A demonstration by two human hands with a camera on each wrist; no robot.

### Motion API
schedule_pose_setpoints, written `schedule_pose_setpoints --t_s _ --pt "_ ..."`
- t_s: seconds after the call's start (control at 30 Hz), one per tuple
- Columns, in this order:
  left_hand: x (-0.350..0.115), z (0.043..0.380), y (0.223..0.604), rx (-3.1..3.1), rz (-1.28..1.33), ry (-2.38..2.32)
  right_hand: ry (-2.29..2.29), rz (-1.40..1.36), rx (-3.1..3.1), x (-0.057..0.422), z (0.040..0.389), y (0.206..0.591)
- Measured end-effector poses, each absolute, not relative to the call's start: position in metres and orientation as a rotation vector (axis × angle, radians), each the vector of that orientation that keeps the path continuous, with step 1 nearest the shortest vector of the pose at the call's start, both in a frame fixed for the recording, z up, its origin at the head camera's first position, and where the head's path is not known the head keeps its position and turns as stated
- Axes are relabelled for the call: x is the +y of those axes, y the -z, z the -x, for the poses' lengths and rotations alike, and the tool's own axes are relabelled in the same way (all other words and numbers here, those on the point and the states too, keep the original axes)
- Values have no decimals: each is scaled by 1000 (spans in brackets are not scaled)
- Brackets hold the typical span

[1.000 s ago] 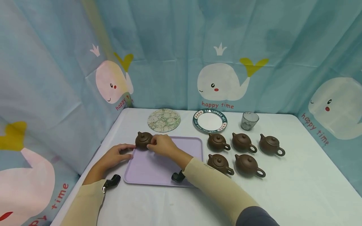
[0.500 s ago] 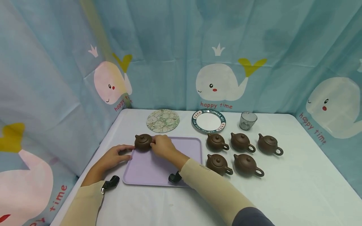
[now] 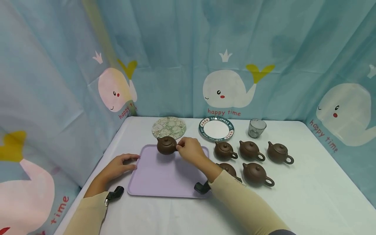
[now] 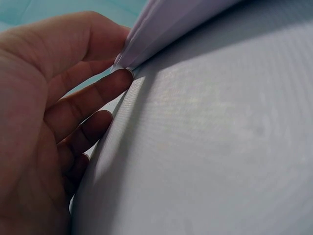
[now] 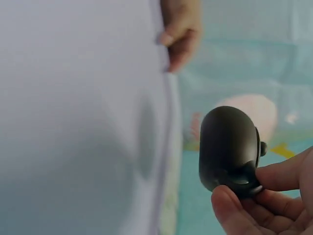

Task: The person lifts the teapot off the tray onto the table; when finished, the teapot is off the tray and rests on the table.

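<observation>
My right hand (image 3: 191, 150) pinches the loop handle of a small dark brown teapot (image 3: 166, 146), its lid on and its spout facing left. The right wrist view shows the teapot (image 5: 226, 139) raised above the tray, with thumb and fingers gripping the handle. Below lies a shallow lilac tray (image 3: 165, 182). My left hand (image 3: 117, 168) rests on the table at the tray's left side, fingers loosely bent. Its fingertips meet the tray's outer wall (image 4: 181, 27) in the left wrist view, not wrapped round it.
Several matching brown teapots (image 3: 256, 174) stand in two rows right of the tray. Along the back are a green patterned round mat (image 3: 168, 127), a green-rimmed plate (image 3: 202, 132) and a clear glass (image 3: 257, 128). A blue curtain (image 3: 176, 88) hangs behind the table.
The right hand has lifted the teapot off the tray's back left corner and carried it rightward over the tray. The left hand has stayed at the tray's left side.
</observation>
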State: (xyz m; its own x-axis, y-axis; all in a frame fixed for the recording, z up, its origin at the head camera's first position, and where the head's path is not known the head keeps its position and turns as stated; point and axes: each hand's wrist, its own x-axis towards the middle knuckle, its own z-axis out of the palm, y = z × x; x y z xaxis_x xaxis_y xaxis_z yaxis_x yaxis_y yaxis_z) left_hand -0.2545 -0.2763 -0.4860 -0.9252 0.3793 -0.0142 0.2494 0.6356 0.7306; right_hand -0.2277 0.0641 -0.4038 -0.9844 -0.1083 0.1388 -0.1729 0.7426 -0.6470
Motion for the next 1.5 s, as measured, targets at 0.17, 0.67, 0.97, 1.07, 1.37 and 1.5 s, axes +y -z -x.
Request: schedule_pose_setpoints --t_s 0.17,0.67,0.97,1.07,1.37,1.5 --pt "-275 252 488 2701 -537 -1171 -1121 -131 -2764 109 210 385" --pt "-274 254 485 2726 -586 -1126 -965 115 -2756 252 142 367" --pt "-276 255 485 2720 -604 -1149 -840 248 -2673 317 95 364" --pt "-276 256 486 2722 -597 -1148 -802 315 -2693 339 77 366" --pt "-277 258 487 2698 -585 -1170 -775 435 -2806 388 37 389" --pt "-277 258 488 2692 -571 -1171 -776 464 -2853 401 29 399"
